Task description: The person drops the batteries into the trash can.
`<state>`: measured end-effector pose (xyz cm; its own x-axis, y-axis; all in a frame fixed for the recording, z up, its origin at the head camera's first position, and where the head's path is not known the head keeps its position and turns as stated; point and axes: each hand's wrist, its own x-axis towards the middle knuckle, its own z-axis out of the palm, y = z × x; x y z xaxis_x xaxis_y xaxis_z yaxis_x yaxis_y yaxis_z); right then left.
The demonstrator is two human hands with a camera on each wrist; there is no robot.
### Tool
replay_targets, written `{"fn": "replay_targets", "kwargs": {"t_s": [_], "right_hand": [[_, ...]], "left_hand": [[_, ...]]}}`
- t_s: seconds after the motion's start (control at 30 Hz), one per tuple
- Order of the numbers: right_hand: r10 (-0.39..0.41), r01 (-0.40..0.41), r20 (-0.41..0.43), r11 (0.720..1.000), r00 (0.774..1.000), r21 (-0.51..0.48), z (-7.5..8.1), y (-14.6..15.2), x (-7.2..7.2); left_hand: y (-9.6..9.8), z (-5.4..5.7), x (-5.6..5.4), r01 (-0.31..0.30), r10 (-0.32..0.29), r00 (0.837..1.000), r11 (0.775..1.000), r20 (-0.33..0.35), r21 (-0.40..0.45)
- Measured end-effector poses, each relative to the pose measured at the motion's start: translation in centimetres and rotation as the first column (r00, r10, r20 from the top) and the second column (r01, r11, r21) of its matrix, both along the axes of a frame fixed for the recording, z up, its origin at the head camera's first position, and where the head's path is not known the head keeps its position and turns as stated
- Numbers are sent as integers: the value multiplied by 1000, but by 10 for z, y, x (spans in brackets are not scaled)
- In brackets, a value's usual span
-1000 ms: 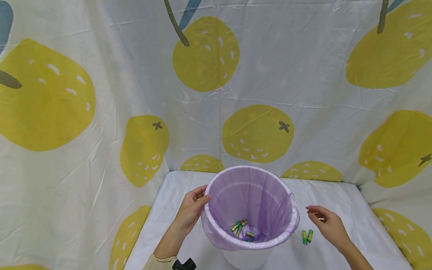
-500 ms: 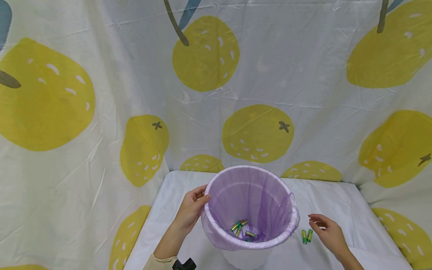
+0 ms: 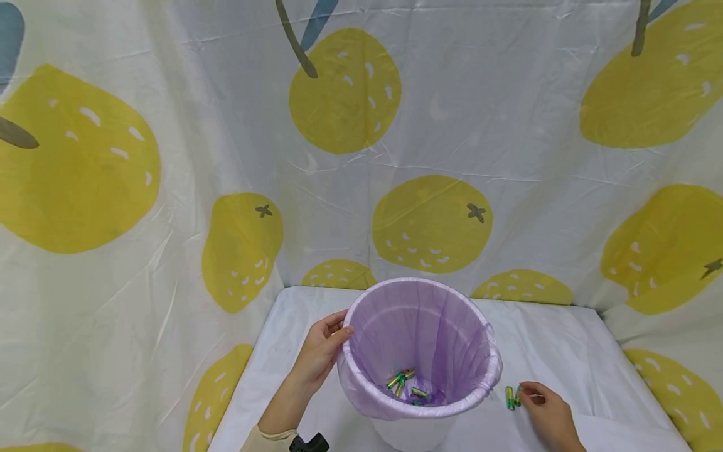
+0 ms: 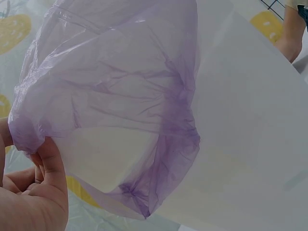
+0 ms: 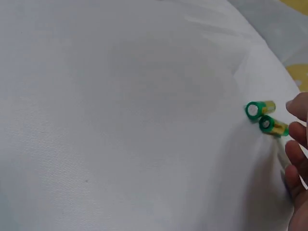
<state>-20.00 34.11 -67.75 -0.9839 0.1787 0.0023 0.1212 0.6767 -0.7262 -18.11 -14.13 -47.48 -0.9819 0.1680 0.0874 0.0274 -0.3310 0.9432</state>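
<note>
A white bin (image 3: 415, 434) lined with a translucent purple bag (image 3: 350, 392) stands in the middle of the head view. My left hand (image 3: 313, 355) grips its rim at the left, thumb over the lip. The left wrist view shows the fingers (image 4: 50, 163) tucked under the bag's folded edge (image 4: 29, 130). Several green-and-gold batteries (image 3: 400, 380) lie at the bin's bottom. To its right, two more batteries, one (image 3: 510, 398) and a second (image 5: 273, 126), lie side by side on the table. My right hand (image 3: 546, 414) is at the second one, thumb and fingers apart in the right wrist view.
A white cloth covers the table (image 3: 565, 339). Behind and beside it hang white curtains (image 3: 339, 207) printed with yellow fruit. The bin stands between my two hands. A black band device (image 3: 309, 442) is on the left wrist.
My right hand has come down and toward me to the right-hand battery on the table, now partly covering it. The left hand and the bin have stayed put.
</note>
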Motion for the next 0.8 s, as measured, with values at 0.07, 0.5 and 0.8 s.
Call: {"fn": "replay_targets", "kwargs": {"t_s": [0.07,0.5,0.8], "right_hand": [[-31,31,13,1000,999,6,-7,-1,-1],[-182,186,-59,980,982,76,-15,-18,-4],[-158,163,-58,983,986,89,-20,-12,-4]], "left_hand": [[0,0,0,0,0,1000,1000,-1,-1],[0,-1,0,-6,6,1000,1000,7,-11],[1,1,1,-7,7,1000,1000,5,-3]]}}
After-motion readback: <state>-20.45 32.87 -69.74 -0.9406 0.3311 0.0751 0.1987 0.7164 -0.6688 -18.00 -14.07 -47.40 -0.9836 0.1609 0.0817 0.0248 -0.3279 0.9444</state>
